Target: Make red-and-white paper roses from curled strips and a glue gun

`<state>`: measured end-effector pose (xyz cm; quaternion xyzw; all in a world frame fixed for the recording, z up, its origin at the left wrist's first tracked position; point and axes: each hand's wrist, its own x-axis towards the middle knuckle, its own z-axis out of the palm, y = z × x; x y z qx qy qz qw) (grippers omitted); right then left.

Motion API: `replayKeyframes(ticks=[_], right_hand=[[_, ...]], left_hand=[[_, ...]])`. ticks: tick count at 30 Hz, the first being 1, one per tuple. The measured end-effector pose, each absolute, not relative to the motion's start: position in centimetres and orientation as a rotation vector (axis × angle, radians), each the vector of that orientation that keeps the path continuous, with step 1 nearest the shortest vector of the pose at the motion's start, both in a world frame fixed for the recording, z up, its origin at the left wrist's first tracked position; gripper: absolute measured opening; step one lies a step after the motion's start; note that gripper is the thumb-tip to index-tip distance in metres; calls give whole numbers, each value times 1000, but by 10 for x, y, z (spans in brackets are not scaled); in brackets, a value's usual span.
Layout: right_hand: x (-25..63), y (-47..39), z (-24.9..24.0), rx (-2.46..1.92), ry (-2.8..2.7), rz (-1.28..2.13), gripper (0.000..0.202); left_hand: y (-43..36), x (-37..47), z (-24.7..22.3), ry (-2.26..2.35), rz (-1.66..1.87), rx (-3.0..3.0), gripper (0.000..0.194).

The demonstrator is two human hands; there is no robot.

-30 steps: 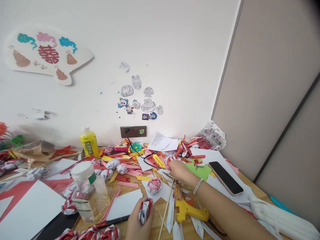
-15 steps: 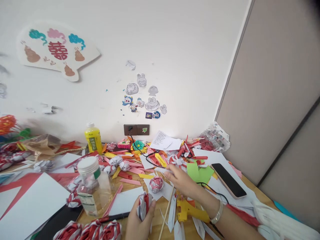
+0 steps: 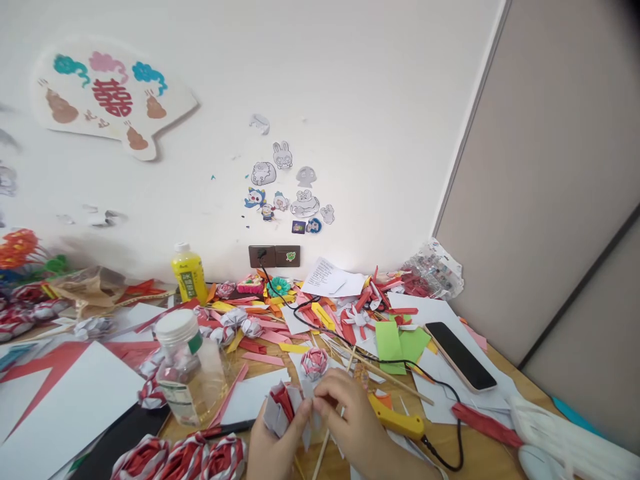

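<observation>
My left hand (image 3: 275, 443) is closed around a partly formed red-and-white paper rose (image 3: 281, 407) at the bottom middle. Beside it, the fingers of my right hand (image 3: 350, 420) pinch a white folded paper strip (image 3: 306, 393) against the edge of the rose, close to my left thumb. Just beyond my fingers a finished pink-and-white paper rose (image 3: 315, 363) lies on white paper. A yellow hot glue gun (image 3: 397, 419) rests to the right of my right hand, its front part hidden. Under my hands runs a thin wooden stick (image 3: 323, 453).
Left of my hands stand a clear jar (image 3: 183, 380) with a white lid and a yellow bottle (image 3: 190, 277). Several red-and-white roses (image 3: 185, 460) sit at the front edge. A phone (image 3: 460, 357) lies on the right, near a black cable (image 3: 453, 387). Coloured strips (image 3: 265, 333) cover the back.
My right hand has come back from the paper pile toward my left hand, bringing the white strip to the rose. The rose in my left hand has tilted, showing its red folds.
</observation>
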<state>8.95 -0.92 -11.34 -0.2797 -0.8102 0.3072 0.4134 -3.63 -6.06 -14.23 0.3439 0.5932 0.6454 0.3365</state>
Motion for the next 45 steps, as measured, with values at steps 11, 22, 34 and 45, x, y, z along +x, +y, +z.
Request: replayKeyframes(ticks=[11,22,34,45], right_hand=[[107,22,-76,-1146,-2503,401,14],[79,113,-73,-1605,-2642,505,25],[102,67,-66,-1065,-2277,777,9],[78,-14,-115,-664,-1850,1151,10]], left_hand=[[-61,-32,-135,1531,1635,1124,33],[-55,-29,-139,1599,1574,1199,25],[-56,-37,-137,1629,1683,877,43],[-61,-33,-140,1506,1702,740,57]])
